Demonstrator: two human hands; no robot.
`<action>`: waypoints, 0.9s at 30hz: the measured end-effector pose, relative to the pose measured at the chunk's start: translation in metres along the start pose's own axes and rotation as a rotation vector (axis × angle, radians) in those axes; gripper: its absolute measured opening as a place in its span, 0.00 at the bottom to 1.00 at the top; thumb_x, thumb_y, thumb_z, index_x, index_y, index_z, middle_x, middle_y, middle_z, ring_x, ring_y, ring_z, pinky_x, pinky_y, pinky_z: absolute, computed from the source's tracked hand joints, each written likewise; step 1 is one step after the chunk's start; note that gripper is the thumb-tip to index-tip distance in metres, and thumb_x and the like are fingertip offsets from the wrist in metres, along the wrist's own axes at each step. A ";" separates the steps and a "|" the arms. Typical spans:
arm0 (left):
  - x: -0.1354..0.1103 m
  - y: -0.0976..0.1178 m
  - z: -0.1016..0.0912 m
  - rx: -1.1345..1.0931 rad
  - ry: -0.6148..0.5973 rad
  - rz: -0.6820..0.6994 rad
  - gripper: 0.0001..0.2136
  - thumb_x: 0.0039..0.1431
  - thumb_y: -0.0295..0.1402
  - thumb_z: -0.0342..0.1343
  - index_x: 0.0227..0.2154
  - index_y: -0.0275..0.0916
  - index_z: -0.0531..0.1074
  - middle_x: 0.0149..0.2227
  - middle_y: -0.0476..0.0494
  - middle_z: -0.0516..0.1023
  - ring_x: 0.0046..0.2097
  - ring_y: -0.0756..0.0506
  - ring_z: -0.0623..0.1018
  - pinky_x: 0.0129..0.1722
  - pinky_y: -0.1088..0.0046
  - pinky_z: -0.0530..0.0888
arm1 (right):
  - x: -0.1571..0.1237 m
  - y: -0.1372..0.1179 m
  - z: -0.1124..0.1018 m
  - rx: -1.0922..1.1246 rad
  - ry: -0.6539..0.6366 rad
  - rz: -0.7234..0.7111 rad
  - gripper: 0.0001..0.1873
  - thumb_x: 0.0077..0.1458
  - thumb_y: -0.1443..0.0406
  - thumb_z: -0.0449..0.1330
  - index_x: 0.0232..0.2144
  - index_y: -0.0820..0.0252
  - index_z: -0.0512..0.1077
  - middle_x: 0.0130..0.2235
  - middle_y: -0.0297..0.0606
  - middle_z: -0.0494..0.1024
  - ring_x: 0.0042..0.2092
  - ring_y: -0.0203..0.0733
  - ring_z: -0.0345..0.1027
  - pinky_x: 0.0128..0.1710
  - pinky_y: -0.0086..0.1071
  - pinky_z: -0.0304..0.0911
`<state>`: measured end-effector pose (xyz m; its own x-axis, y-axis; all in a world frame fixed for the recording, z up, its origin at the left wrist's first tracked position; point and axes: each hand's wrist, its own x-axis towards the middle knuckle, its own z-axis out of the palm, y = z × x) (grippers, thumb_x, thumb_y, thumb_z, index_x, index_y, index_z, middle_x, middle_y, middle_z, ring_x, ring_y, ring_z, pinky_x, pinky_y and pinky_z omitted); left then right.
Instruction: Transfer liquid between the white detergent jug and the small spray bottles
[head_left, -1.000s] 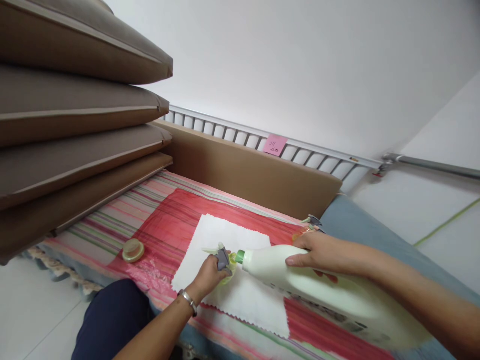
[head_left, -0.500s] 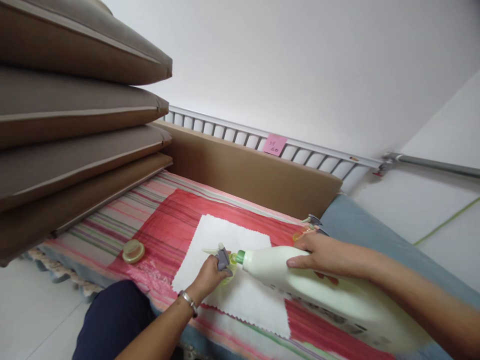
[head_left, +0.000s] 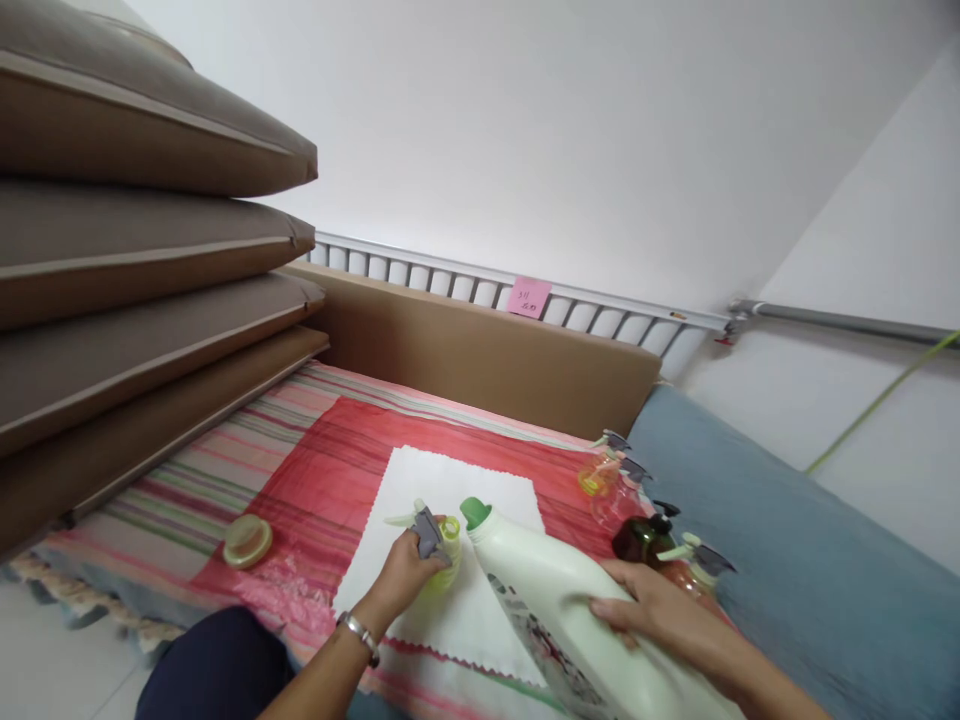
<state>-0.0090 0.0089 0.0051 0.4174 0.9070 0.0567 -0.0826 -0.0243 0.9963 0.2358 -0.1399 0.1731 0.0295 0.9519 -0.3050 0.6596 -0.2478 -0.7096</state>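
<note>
My left hand point(head_left: 401, 578) is closed around a small yellow-green spray bottle point(head_left: 451, 560) and its grey trigger head point(head_left: 429, 533). That head is off the bottle, whose open neck faces up. In my right hand point(head_left: 649, 610) is a large pale green detergent bottle point(head_left: 544, 565), gripped round its side. Its green spout point(head_left: 474, 512) is tipped slightly upward, a little right of the spray bottle's neck and apart from it. Beneath both lies a white cloth with zigzag edges point(head_left: 386, 520). A pale round cap point(head_left: 247, 541) rests on the left of the red sheet.
Several spray and pump bottles stand at the right, among them a pink bottle point(head_left: 619, 505) and a dark pump bottle point(head_left: 643, 538). Stacked brown cushions point(head_left: 150, 235) rise at the left. A brown board point(head_left: 480, 345) leans before the radiator, which bears a pink note point(head_left: 529, 297).
My right hand has drawn the detergent bottle back and raised its spout, so it has left the spray bottle's neck. My left hand keeps hold of the spray bottle. The view has shifted slightly.
</note>
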 end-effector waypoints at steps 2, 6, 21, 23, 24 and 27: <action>0.000 -0.001 0.000 -0.003 -0.004 -0.010 0.27 0.38 0.23 0.58 0.47 0.32 0.69 0.40 0.41 0.78 0.41 0.42 0.76 0.43 0.70 0.70 | -0.004 0.010 -0.006 0.067 0.040 -0.006 0.16 0.45 0.53 0.59 0.27 0.61 0.68 0.24 0.30 0.67 0.28 0.38 0.62 0.27 0.28 0.55; 0.000 -0.001 0.001 -0.046 -0.014 -0.040 0.28 0.37 0.24 0.58 0.49 0.30 0.67 0.41 0.40 0.79 0.41 0.42 0.76 0.43 0.70 0.70 | -0.001 0.030 -0.023 0.233 0.163 0.037 0.17 0.44 0.51 0.60 0.25 0.59 0.66 0.23 0.29 0.67 0.27 0.38 0.64 0.26 0.28 0.57; 0.004 -0.008 -0.002 -0.083 0.006 -0.106 0.29 0.36 0.25 0.59 0.49 0.31 0.69 0.41 0.42 0.80 0.41 0.42 0.76 0.42 0.71 0.71 | 0.170 0.088 0.010 0.510 0.849 -0.160 0.20 0.45 0.52 0.60 0.35 0.59 0.66 0.32 0.35 0.77 0.35 0.46 0.71 0.33 0.35 0.65; 0.006 -0.011 -0.003 -0.090 -0.005 -0.109 0.29 0.36 0.25 0.60 0.48 0.32 0.69 0.41 0.42 0.79 0.41 0.42 0.76 0.42 0.71 0.71 | 0.190 0.101 0.017 0.506 0.874 -0.148 0.17 0.49 0.55 0.60 0.35 0.61 0.67 0.32 0.34 0.76 0.33 0.42 0.71 0.34 0.35 0.66; 0.007 -0.012 -0.004 -0.094 -0.013 -0.106 0.29 0.36 0.25 0.60 0.48 0.33 0.70 0.41 0.42 0.79 0.41 0.42 0.76 0.42 0.71 0.71 | 0.197 0.107 0.020 0.499 0.879 -0.140 0.15 0.51 0.56 0.59 0.36 0.62 0.67 0.32 0.33 0.76 0.33 0.40 0.71 0.34 0.36 0.66; 0.009 -0.015 -0.004 -0.095 -0.015 -0.102 0.28 0.36 0.25 0.60 0.48 0.33 0.70 0.38 0.44 0.80 0.39 0.43 0.77 0.40 0.71 0.71 | 0.210 0.121 0.023 0.457 0.883 -0.111 0.12 0.55 0.59 0.58 0.36 0.63 0.68 0.33 0.33 0.75 0.32 0.37 0.70 0.34 0.35 0.67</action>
<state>-0.0079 0.0194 -0.0097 0.4411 0.8964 -0.0433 -0.1235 0.1084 0.9864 0.3043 0.0254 0.0086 0.6549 0.7208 0.2269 0.3455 -0.0186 -0.9382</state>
